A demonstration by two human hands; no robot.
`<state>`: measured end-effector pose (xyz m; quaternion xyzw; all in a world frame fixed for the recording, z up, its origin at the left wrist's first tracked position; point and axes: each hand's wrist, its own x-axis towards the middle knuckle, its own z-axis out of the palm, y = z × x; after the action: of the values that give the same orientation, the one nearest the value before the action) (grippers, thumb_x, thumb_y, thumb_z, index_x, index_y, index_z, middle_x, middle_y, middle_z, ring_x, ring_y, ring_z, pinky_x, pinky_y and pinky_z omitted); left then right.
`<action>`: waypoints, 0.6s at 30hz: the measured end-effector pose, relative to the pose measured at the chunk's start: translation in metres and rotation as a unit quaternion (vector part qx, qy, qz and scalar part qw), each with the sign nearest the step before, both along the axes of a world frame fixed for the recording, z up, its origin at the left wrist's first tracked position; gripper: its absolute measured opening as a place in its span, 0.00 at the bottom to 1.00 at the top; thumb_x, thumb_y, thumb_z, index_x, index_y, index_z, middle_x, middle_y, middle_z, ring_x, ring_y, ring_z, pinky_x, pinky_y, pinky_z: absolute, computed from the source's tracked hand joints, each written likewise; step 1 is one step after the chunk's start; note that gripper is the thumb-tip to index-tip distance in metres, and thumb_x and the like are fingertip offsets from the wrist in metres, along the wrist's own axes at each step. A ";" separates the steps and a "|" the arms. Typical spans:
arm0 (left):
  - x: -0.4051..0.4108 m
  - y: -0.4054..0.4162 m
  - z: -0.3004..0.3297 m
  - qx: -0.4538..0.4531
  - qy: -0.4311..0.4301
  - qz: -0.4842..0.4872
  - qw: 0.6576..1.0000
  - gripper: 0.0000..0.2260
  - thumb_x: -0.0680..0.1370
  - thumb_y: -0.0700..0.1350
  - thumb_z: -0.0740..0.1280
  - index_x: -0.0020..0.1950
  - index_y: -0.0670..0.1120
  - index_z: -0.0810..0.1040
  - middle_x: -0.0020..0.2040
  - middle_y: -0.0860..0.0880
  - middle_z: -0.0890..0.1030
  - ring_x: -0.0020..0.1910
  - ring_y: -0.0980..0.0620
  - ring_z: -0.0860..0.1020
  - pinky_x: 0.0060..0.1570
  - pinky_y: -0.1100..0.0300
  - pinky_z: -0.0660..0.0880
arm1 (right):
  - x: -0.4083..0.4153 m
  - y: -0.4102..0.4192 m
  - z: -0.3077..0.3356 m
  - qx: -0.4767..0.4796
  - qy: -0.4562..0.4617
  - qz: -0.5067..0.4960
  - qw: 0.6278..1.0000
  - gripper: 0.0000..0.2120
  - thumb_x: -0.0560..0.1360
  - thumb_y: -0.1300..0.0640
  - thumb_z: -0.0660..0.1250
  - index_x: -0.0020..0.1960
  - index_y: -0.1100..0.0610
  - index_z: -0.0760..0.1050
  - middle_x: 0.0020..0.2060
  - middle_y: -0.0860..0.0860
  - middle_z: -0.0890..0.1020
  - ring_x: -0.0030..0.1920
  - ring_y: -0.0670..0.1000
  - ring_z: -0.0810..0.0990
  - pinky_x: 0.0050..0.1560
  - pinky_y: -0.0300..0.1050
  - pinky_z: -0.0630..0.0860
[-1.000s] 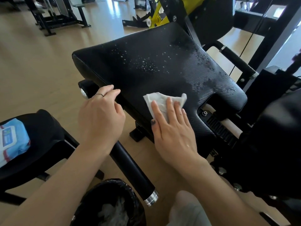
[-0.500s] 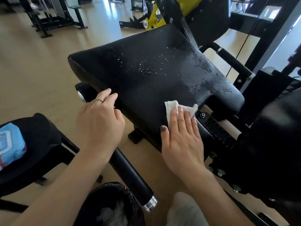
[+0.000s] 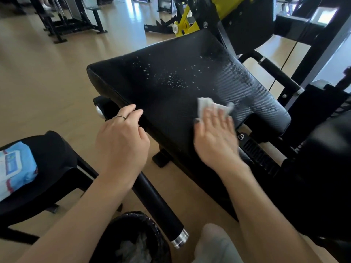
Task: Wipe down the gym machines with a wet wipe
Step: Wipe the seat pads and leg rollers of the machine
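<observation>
Wet wipe [image 3: 205, 106] under right hand's [image 3: 215, 137] seemingly flat grip

Under the right hand's fingers [image 3: 218, 118] lies a thin white paper-like wipe [image 3: 204, 104]; beyond them stretches the black woven-textured vinyl seat pad [image 3: 171, 88], matt, flecked with glistening droplets.

One head-worn wide-angle view is given, aimed forward and down from close above a black pad [image 3: 171, 88], with the gym floor [image 3: 47, 76] seen beyond.

Wipe [image 3: 206, 105] lies on the pad [image 3: 171, 88], bin [image 3: 133, 240] below, packet [image 3: 15, 168] far left.
</observation>
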<state>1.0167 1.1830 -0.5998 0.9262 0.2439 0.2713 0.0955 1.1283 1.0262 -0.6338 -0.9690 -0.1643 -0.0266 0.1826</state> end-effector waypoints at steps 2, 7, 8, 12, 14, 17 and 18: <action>0.000 0.001 -0.001 0.007 0.008 0.000 1.000 0.19 0.79 0.38 0.62 0.69 0.46 0.79 0.72 0.51 0.76 0.60 0.46 0.80 0.59 0.51 0.75 | -0.018 0.038 0.012 0.015 -0.044 0.129 0.991 0.29 0.86 0.47 0.41 0.84 0.55 0.44 0.83 0.51 0.47 0.82 0.51 0.42 0.81 0.52 0.40; 0.001 0.001 -0.001 0.008 0.006 0.005 1.000 0.19 0.79 0.37 0.62 0.69 0.46 0.79 0.71 0.51 0.76 0.60 0.47 0.80 0.61 0.51 0.74 | 0.015 0.026 0.010 -0.008 -0.066 0.155 0.986 0.27 0.86 0.48 0.41 0.84 0.50 0.43 0.83 0.45 0.46 0.82 0.46 0.41 0.81 0.50 0.37; 0.001 0.000 0.000 0.006 0.004 0.006 1.000 0.19 0.79 0.37 0.62 0.69 0.47 0.79 0.71 0.51 0.76 0.60 0.47 0.80 0.61 0.52 0.74 | 0.038 0.015 0.010 -0.007 -0.043 0.087 0.995 0.27 0.86 0.49 0.42 0.84 0.51 0.43 0.83 0.46 0.47 0.82 0.48 0.42 0.81 0.51 0.39; 0.002 0.000 -0.001 0.007 0.006 0.008 1.000 0.20 0.79 0.37 0.62 0.70 0.47 0.78 0.72 0.51 0.76 0.60 0.47 0.80 0.60 0.52 0.75 | 0.079 0.025 0.026 0.045 0.063 -0.011 0.997 0.28 0.85 0.48 0.41 0.84 0.54 0.44 0.83 0.50 0.44 0.82 0.50 0.40 0.81 0.51 0.39; 0.002 0.001 0.000 0.006 0.008 0.001 1.000 0.20 0.79 0.37 0.61 0.70 0.46 0.78 0.72 0.51 0.76 0.61 0.47 0.80 0.60 0.51 0.76 | 0.060 0.062 0.034 0.052 0.024 0.088 0.995 0.28 0.85 0.49 0.42 0.84 0.54 0.45 0.83 0.49 0.46 0.82 0.50 0.41 0.81 0.50 0.39; 0.002 0.002 0.001 0.009 0.011 -0.006 1.000 0.21 0.79 0.38 0.60 0.71 0.46 0.77 0.71 0.51 0.76 0.63 0.47 0.78 0.61 0.51 0.76 | 0.029 0.099 0.044 0.027 -0.027 0.250 0.967 0.27 0.85 0.50 0.42 0.84 0.53 0.47 0.83 0.49 0.48 0.82 0.49 0.42 0.81 0.50 0.39; 0.002 0.002 0.001 0.010 0.011 -0.008 1.000 0.21 0.79 0.38 0.60 0.71 0.47 0.77 0.71 0.51 0.76 0.63 0.48 0.78 0.61 0.51 0.76 | 0.028 0.100 0.043 0.015 -0.037 0.277 0.960 0.27 0.86 0.50 0.41 0.84 0.52 0.47 0.83 0.48 0.48 0.82 0.49 0.41 0.81 0.50 0.39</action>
<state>1.0183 1.1846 -0.5992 0.9318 0.2350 0.2630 0.0861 1.1562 1.1265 -0.5904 -0.8810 -0.4323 -0.0137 0.1915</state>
